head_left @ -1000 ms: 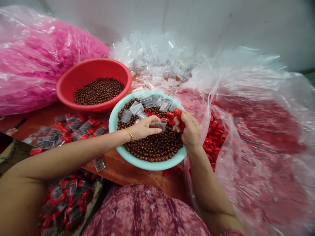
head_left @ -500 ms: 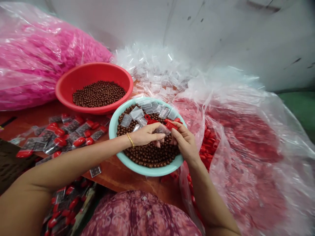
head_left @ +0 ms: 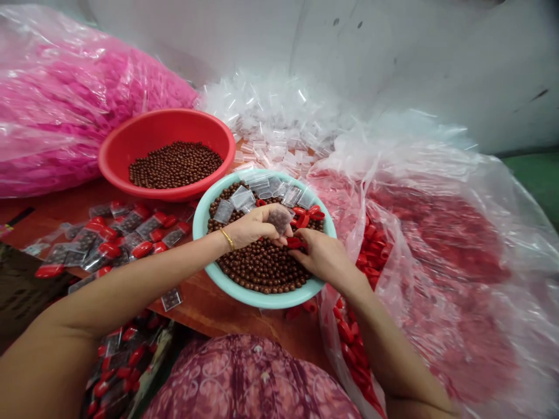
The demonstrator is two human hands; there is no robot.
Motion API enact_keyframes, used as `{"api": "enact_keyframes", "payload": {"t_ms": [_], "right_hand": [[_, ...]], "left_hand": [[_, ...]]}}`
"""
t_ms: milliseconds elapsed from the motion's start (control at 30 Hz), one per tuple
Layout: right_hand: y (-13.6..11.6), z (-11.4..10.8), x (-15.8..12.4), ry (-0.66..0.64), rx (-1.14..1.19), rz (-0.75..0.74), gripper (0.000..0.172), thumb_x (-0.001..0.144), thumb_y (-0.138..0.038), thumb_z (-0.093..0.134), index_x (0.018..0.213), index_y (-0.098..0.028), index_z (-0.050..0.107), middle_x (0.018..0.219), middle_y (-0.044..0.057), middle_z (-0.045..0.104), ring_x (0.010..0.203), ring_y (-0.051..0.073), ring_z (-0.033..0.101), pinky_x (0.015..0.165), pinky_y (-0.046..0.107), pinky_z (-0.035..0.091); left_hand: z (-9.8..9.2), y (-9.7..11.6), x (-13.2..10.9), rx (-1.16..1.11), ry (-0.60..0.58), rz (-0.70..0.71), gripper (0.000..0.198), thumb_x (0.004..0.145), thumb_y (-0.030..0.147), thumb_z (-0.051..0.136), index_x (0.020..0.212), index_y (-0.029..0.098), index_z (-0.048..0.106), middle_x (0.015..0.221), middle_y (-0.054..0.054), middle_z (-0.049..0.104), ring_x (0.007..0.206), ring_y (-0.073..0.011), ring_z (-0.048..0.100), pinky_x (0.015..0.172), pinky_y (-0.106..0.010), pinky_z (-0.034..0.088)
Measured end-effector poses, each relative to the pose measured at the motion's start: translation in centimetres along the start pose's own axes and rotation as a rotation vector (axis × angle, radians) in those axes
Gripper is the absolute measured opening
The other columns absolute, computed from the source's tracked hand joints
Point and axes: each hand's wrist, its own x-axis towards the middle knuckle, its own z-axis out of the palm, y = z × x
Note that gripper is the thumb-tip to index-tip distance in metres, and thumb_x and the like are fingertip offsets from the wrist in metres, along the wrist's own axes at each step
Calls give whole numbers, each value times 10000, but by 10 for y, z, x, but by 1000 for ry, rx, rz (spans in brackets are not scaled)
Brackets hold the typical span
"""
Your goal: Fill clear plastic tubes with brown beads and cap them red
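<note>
A teal bowl (head_left: 262,298) in front of me is full of small brown balls (head_left: 262,267), with several empty clear pouches (head_left: 241,198) and red clips (head_left: 308,214) lying on top. My left hand (head_left: 253,226), a gold bangle on its wrist, is closed round a small clear pouch (head_left: 279,219) with brown balls in it, held over the bowl. My right hand (head_left: 317,253) sits just right of it, fingers closed on a red clip (head_left: 293,242) under the pouch.
A red bowl (head_left: 131,145) of brown balls stands behind left. Filled pouches with red clips (head_left: 109,235) lie on the wooden table at left and in a pile by my lap. A pink-filled bag (head_left: 56,105), a heap of clear pouches (head_left: 271,110) and a bag of red clips (head_left: 437,250) surround the bowls.
The pouch in my left hand now holds brown balls and sits higher over the bowl. My right hand has dropped from the bowl's far rim to beneath the pouch, with a red clip.
</note>
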Motion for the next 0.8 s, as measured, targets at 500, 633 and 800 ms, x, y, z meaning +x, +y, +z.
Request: {"api": "enact_keyframes", "payload": {"t_ms": [500, 633, 800], "right_hand": [[9, -8, 23, 147, 394, -127, 192, 784, -267, 482, 842, -168, 635, 641, 10, 627, 545, 127, 520, 530, 236, 379], [3, -31, 28, 275, 817, -133, 264, 749, -441, 572, 711, -181, 597, 562, -22, 548, 486, 98, 450, 482, 229, 363], [-19, -49, 33, 165, 896, -213, 262, 715, -439, 625, 673, -181, 596, 548, -38, 518, 503, 86, 442, 485, 216, 354]], "left_hand": [[-4, 7, 0, -161, 147, 18, 281, 546, 69, 570, 811, 129, 498, 655, 15, 644, 526, -95, 608, 567, -223, 493], [1, 4, 0, -51, 103, 5, 281, 526, 66, 585, 789, 126, 503, 637, 13, 643, 511, -95, 594, 535, -218, 489], [3, 4, -1, 50, 75, -23, 259, 537, 76, 589, 782, 119, 516, 635, 9, 639, 515, -85, 578, 526, -208, 477]]}}
